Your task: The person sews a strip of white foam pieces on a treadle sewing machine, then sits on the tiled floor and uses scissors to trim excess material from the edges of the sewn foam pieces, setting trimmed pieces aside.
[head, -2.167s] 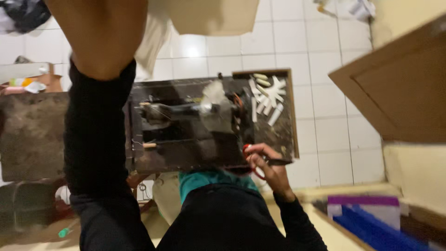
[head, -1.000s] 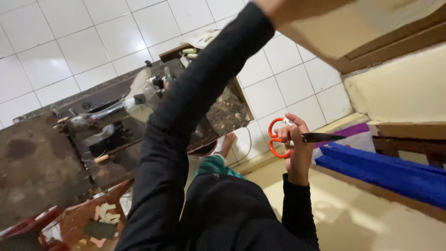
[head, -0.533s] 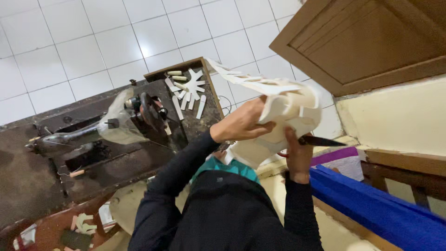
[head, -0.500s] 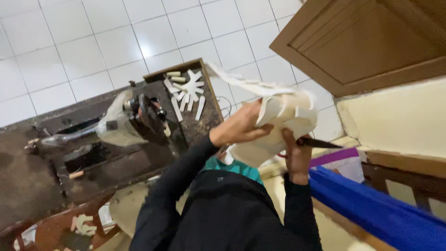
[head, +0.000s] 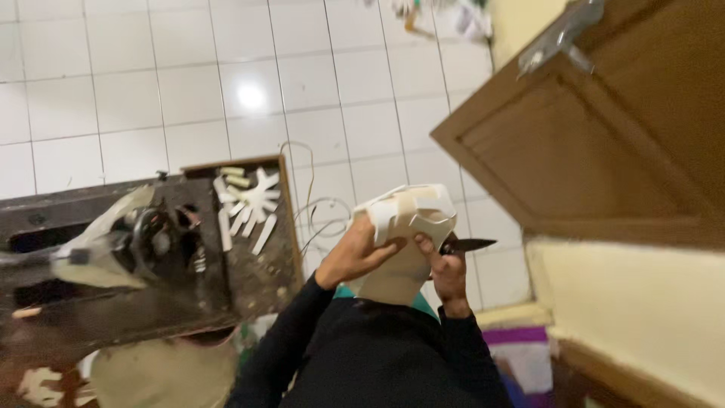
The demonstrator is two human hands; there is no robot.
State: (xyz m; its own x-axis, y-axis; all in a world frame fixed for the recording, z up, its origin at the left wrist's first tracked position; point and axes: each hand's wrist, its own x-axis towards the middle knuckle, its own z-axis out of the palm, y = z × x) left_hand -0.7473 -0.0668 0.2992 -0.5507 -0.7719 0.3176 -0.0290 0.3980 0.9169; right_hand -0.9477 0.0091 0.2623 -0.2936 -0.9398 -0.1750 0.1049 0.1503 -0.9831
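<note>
My left hand (head: pixel 353 257) grips a cream-white cut piece of stiff sheet material (head: pixel 408 215) from its left side, thumb on the front. My right hand (head: pixel 447 273) holds the piece's lower right edge with its fingertips. That same hand also holds scissors, whose dark blade (head: pixel 470 244) sticks out to the right; the red handles are hidden in the hand. Both hands are raised in front of my dark sleeves and chest.
A worn dark work table (head: pixel 249 291) on the left carries a sewing machine (head: pixel 128 249) and several white strips (head: pixel 245 204) at its corner. Thin wires (head: pixel 317 219) lie on the white tiled floor (head: pixel 189 91). A brown wooden panel door (head: pixel 604 151) is at the right.
My left arm came down from overhead with the cream-white piece. My right hand with the scissors rose to meet it. Both hands now hold the piece together, and the view has swung.
</note>
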